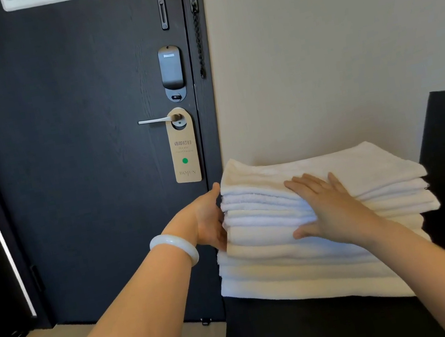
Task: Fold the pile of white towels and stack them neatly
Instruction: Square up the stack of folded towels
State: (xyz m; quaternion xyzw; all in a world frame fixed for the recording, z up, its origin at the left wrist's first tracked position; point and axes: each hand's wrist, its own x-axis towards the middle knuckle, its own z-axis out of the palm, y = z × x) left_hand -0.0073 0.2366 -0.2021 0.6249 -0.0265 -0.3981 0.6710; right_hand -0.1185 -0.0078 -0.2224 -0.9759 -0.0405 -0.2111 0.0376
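A stack of folded white towels [363, 167] sits on a black cabinet top [303, 329] against the grey wall [344, 57], just right of a dark door [83, 178]; the left hand [209, 221], with a pale bangle [174, 246] at the wrist, lies flat against the stack's left end, thumb up at the top towel, its other fingers mostly hidden; the right hand [332, 205] rests on the near face, fingers straight and slightly spread, thumb lower; a tan door hanger [184, 151] hangs from the lever handle [154, 120].
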